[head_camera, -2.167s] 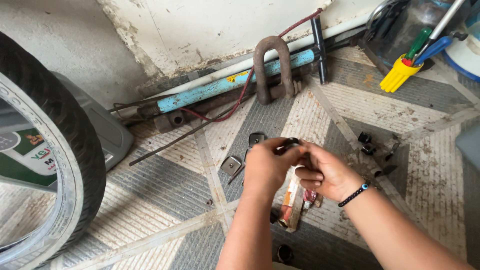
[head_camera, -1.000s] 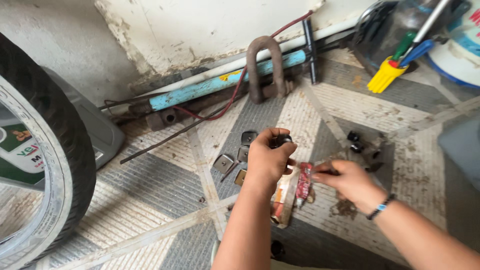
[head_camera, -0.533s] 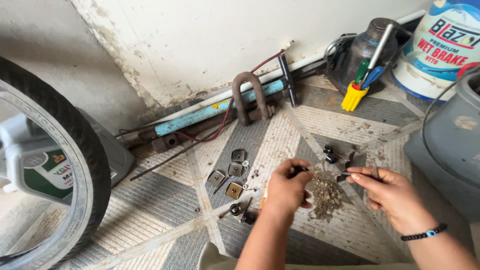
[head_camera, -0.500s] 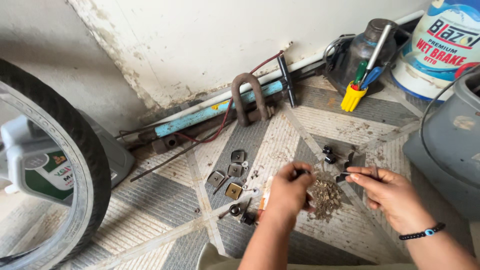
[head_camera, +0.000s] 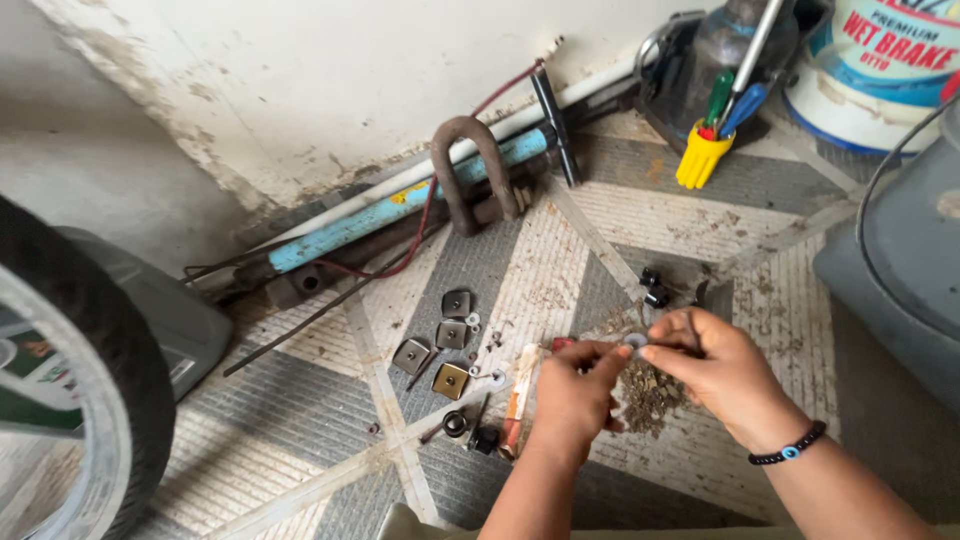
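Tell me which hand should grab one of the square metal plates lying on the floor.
Left. The left hand is nearer the square plates, which lie to its left. The right hand sits farther away, pinching a small washer, and would have to cross over.

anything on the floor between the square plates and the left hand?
Head view: a grimy whitish tube lies between the square plates and the left hand, plus small washers.
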